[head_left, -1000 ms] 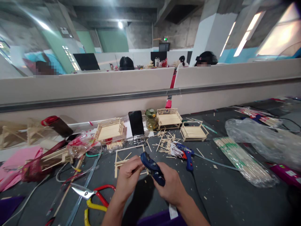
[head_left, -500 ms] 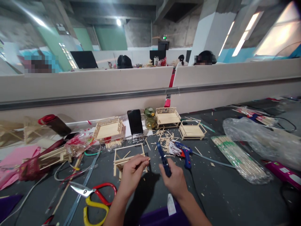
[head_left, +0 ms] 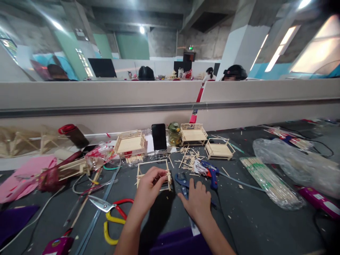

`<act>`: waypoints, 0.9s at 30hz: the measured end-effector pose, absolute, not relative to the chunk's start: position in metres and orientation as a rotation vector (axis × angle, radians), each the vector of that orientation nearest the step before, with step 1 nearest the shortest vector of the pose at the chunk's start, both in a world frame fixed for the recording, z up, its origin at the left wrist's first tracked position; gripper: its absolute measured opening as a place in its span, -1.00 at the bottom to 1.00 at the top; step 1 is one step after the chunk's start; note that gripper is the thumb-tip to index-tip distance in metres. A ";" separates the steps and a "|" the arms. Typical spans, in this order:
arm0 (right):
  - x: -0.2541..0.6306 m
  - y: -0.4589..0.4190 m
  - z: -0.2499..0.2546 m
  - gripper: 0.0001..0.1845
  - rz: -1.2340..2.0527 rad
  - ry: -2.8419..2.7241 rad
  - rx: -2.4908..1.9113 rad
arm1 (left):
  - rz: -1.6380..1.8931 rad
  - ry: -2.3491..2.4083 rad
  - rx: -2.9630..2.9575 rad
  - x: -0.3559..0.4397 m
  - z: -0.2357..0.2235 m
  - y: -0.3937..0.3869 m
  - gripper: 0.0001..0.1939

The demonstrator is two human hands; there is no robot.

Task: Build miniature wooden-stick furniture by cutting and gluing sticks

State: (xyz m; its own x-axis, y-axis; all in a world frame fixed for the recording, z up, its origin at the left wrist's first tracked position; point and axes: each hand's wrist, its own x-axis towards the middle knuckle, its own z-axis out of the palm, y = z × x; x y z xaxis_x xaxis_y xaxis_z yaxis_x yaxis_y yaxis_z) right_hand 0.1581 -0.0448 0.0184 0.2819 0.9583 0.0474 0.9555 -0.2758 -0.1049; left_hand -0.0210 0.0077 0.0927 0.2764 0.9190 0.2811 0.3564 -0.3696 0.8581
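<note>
My left hand [head_left: 150, 187] is closed in a pinch at the right side of a small wooden stick frame [head_left: 142, 171]. Its fingertips grip what looks like a short piece of wooden stick [head_left: 168, 173], mostly hidden by the fingers. Beneath my right hand [head_left: 197, 200] lies a blue hand cutter [head_left: 181, 180], its curved jaws pointing away from me. The fingers of that hand are spread over the cutter's handles without wrapping round them. Scissors [head_left: 114, 209] with one red and one yellow handle rest left of my left forearm.
Behind the hands stand a phone [head_left: 159, 137], a green-lidded jar [head_left: 174, 136] and small stick-built models [head_left: 220, 149]. Loose cut sticks [head_left: 190, 157] lie near a blue glue gun [head_left: 212, 175]. At right is a bag of sticks [head_left: 271, 182]. A low partition [head_left: 106, 94] closes off the back.
My right hand has lowered the blue cutter to the table and loosened its fingers. The left hand stays pinched, now against the frame's right side. The camera view has shifted slightly.
</note>
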 end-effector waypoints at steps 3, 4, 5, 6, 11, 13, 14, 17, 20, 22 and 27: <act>0.159 -0.045 0.022 -0.30 -0.083 -1.855 -2.215 | 0.995 1.155 1.871 -0.033 0.091 0.006 -0.90; 0.158 -0.046 0.027 -0.37 -0.087 -1.858 -2.092 | 0.973 1.148 1.857 -0.037 0.090 0.005 -0.91; 0.157 -0.047 0.033 -0.47 -0.072 -1.853 -1.947 | 0.954 1.138 1.840 -0.040 0.089 0.004 -0.92; 0.155 -0.049 0.040 -0.57 -0.049 -1.846 -1.788 | 0.937 1.125 1.819 -0.043 0.088 0.003 -0.93; 0.127 -0.049 0.073 -0.77 -0.050 -1.977 -1.244 | 0.897 1.003 1.680 -0.052 0.083 0.001 -0.90; 0.116 -0.043 0.078 -0.81 -0.069 -2.027 -1.202 | 0.887 0.947 1.619 -0.055 0.082 0.001 -0.87; 0.112 -0.038 0.077 -0.83 -0.072 -2.044 -1.202 | 0.874 0.924 1.574 -0.057 0.082 0.001 -0.84; 0.109 -0.024 0.073 -0.86 -0.063 -2.107 -1.221 | 0.842 0.904 1.424 -0.070 0.081 0.004 -0.70; 0.113 -0.015 0.067 -0.87 -0.038 -2.103 -1.272 | 0.984 1.095 1.336 -0.092 0.078 0.008 -0.67; 0.116 -0.011 0.064 -0.87 -0.026 -2.086 -1.311 | 1.096 1.335 1.315 -0.107 0.072 0.011 -0.66; 0.118 -0.009 0.056 -0.90 0.001 -2.089 -1.350 | 1.038 1.404 1.253 -0.123 0.058 0.015 -0.52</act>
